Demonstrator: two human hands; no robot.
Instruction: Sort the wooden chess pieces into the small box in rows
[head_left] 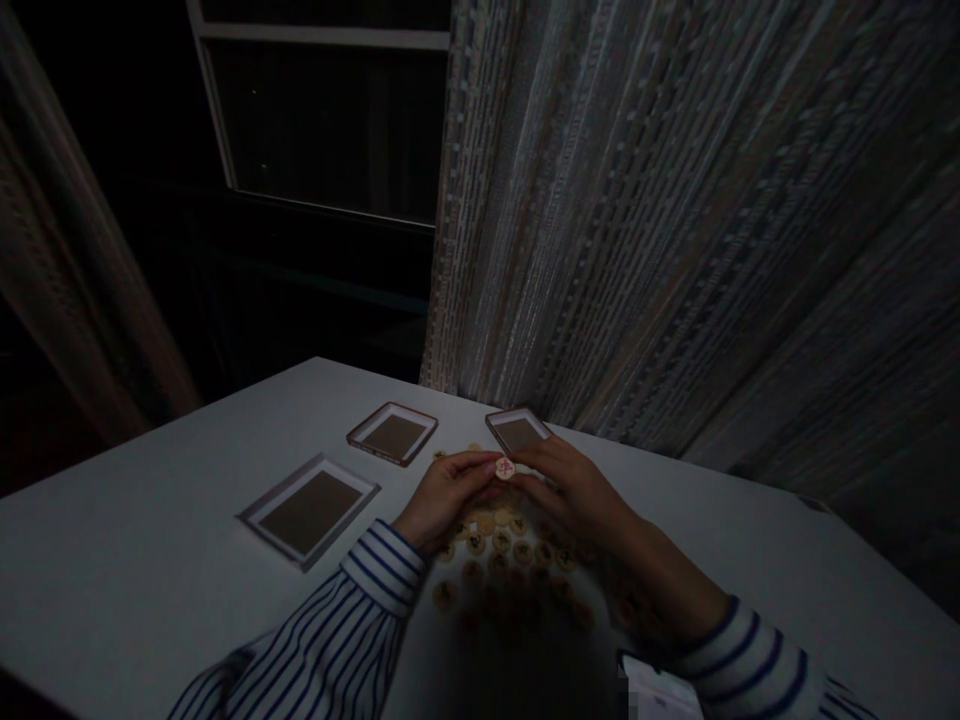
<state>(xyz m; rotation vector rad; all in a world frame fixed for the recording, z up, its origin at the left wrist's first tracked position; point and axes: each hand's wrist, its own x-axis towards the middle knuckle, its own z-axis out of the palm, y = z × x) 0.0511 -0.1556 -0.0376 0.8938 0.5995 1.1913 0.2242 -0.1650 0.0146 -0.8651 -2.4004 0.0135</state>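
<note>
Pinching the red-marked disc (505,468) at its rim, with left hand (446,490) and right hand (576,482) curled to a narrow fingertip hold, near loose discs (502,541) on the bench (150,530). Grip lightly; leave the marked face uncovered; avoid jostling the rest.

Both hands at one round piece over a white table, dim room.
Left hand (450,492) and right hand (570,490) grip the round piece (505,468), red character showing; more pieces (502,541) scattered on the table (135,570) below, near ones in shadow. Grey-rimmed tray (311,512) left, brown-rimmed tray (393,436) beyond it, third tray (517,434) behind right hand. Phone (664,690) by right striped sleeve (750,655). Curtain (600,200) and dark window (322,130) behind.
</note>
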